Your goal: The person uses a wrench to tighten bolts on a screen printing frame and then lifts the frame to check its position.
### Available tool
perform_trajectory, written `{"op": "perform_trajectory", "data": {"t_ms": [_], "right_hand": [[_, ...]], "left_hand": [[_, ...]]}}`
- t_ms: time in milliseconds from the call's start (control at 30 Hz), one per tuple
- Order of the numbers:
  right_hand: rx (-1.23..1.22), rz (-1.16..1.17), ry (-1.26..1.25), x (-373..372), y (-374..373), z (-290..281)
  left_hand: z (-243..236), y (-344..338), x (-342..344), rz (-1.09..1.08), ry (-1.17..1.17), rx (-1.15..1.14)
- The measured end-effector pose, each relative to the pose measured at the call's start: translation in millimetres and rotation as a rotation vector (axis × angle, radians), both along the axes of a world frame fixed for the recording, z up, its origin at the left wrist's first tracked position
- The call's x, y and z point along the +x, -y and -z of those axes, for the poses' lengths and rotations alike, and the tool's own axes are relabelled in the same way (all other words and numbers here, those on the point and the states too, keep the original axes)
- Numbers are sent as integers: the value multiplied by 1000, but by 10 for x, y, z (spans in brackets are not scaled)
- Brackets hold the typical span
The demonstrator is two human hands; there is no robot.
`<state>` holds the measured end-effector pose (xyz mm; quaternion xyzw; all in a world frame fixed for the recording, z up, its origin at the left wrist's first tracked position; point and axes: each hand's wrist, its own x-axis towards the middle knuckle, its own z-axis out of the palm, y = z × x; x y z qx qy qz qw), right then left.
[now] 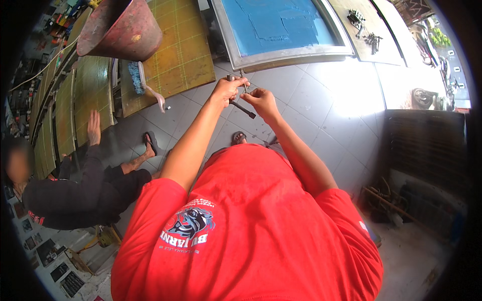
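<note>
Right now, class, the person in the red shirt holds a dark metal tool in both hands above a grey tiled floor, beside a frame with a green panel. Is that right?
One detail is wrong: the panel in the frame is blue, not green, as the head view shows. The rest stands: the left hand and right hand both grip the dark metal tool above the grey tiled floor.

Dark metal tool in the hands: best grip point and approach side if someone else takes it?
Grip the free dark bar end of the tool, low and right of the left hand. It juts out bare, slanting down toward the person; the top is covered by both hands, with the right hand at the small upper parts. Come from the lower right, probably fingers across the bar.
</note>
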<state>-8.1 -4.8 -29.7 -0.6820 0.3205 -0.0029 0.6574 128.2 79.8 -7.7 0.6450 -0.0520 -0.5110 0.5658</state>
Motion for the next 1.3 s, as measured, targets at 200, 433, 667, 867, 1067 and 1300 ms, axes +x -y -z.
{"op": "perform_trajectory", "data": {"t_ms": [200,433,667,867,1067,1300], "right_hand": [[415,300,133,-36,-21,102],[94,177,134,22,-93,105],[112,357,241,-44,-177,150],[686,122,132,-38,69,225],[456,161,69,63,-31,6],[902,145,118,9,58,116]], "left_hand": [[-14,-60,34,73,-56,-9],[-3,6,-13,13,112,101],[99,-2,23,-12,66,48],[30,-48,52,54,-56,-69],[176,-16,10,-33,65,65],[134,-39,53,15,-38,-60]]}}
